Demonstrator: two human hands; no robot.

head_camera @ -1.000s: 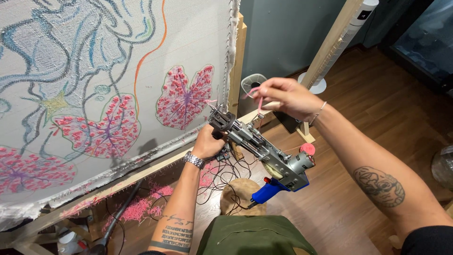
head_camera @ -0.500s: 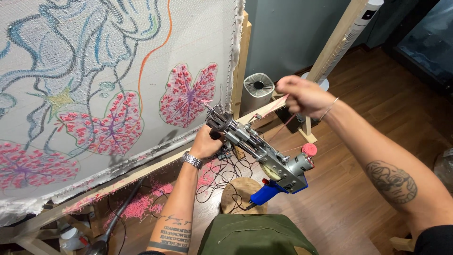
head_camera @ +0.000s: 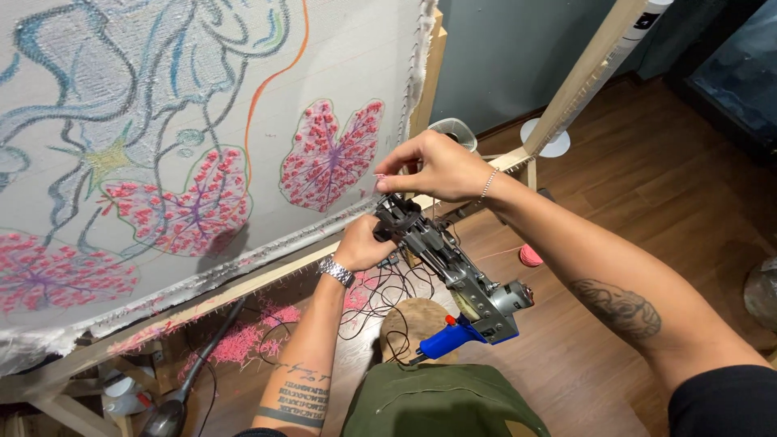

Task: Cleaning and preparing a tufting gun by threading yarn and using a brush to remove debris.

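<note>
My left hand (head_camera: 366, 243) grips the front end of a grey tufting gun (head_camera: 453, 271) with a blue handle, holding it in the air below the frame. My right hand (head_camera: 437, 168) hovers just above the gun's tip, fingers pinched on a thin strand of pink yarn (head_camera: 380, 176). Behind both hands stretches a tufting cloth (head_camera: 202, 121) with pink leaf shapes and blue lines, tacked on a wooden frame (head_camera: 267, 271).
A pink yarn ball (head_camera: 530, 256) lies on the wooden floor at right. A round wooden stool (head_camera: 413, 320) with black cables stands below the gun. Pink yarn scraps (head_camera: 243, 340) lie under the frame. A white cup-like container (head_camera: 453, 131) sits behind the frame's corner.
My right hand moved left and down from near the frame post to the gun's tip, pinching yarn. The gun and left hand stayed about where they were.
</note>
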